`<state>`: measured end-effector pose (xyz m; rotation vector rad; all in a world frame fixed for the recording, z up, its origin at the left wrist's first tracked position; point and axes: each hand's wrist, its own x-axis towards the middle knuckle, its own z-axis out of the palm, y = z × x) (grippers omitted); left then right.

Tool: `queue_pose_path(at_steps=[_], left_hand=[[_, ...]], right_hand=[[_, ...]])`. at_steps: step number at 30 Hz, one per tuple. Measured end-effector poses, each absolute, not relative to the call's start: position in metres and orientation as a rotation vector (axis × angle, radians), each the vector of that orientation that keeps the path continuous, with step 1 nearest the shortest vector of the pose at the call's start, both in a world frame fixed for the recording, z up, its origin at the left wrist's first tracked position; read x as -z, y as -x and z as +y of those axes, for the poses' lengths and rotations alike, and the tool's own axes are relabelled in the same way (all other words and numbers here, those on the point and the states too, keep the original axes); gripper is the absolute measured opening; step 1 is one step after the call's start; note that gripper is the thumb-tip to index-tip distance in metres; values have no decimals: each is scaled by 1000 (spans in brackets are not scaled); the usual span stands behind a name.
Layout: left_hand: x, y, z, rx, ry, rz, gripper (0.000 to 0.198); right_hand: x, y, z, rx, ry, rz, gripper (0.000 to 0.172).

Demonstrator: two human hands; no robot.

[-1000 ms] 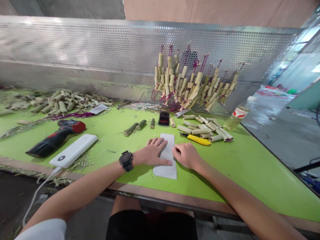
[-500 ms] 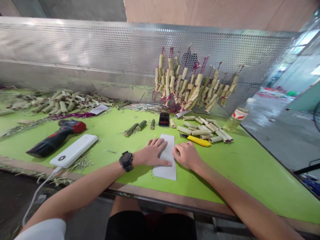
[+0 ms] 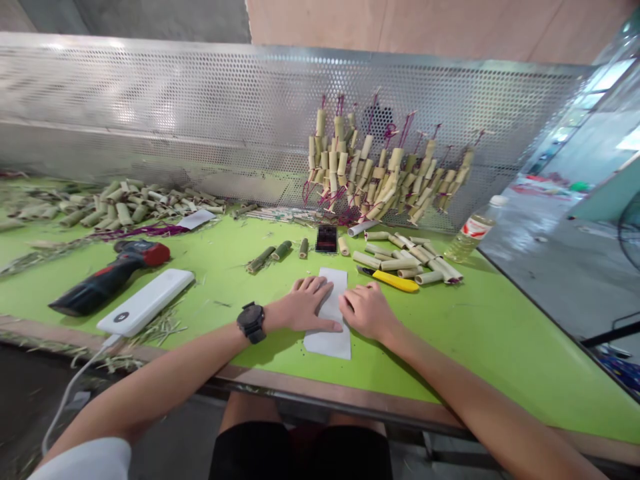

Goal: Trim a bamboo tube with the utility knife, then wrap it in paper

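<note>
A white strip of paper (image 3: 331, 337) lies on the green table (image 3: 480, 333) near the front edge. My left hand (image 3: 306, 305), with a black watch on the wrist, lies flat on the paper's left side with fingers stretched out. My right hand (image 3: 366, 309) rests on the paper's right edge with its fingers curled and pressed down on it. Both hands touch the paper and almost meet over it.
A yellow utility knife (image 3: 393, 279) and loose bamboo tubes (image 3: 405, 257) lie just beyond my right hand. A small dark box (image 3: 327, 238), a drill (image 3: 107, 277), a white power bank (image 3: 145, 301), a bottle (image 3: 469, 235) and tied bamboo bundles (image 3: 380, 175) on the perforated metal screen surround them.
My right hand has slid a little left across the paper toward my left hand. The left hand and the paper have stayed put.
</note>
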<state>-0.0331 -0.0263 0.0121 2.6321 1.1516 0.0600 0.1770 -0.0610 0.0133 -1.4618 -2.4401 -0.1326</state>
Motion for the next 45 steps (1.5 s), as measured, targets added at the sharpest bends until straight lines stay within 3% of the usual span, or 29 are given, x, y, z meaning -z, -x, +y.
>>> queue_pose_path(at_steps=[13, 20, 27, 36, 45], left_hand=[[-14, 34, -27, -49, -2635, 1143, 117], [-9, 33, -25, -69, -2647, 1144, 118], [-12, 33, -27, -78, -2633, 1147, 120], [-10, 33, -26, -84, -2650, 1132, 120], [-10, 35, -25, -77, -2636, 1130, 116]], right_hand=[[-15, -194, -43, 187, 1715, -2217, 49], [-13, -180, -62, 42, 1613, -2346, 48], [-9, -196, -34, 224, 1793, -2178, 46], [-9, -173, -66, 1, 1515, -2337, 48], [-17, -206, -31, 137, 1912, -2129, 54]])
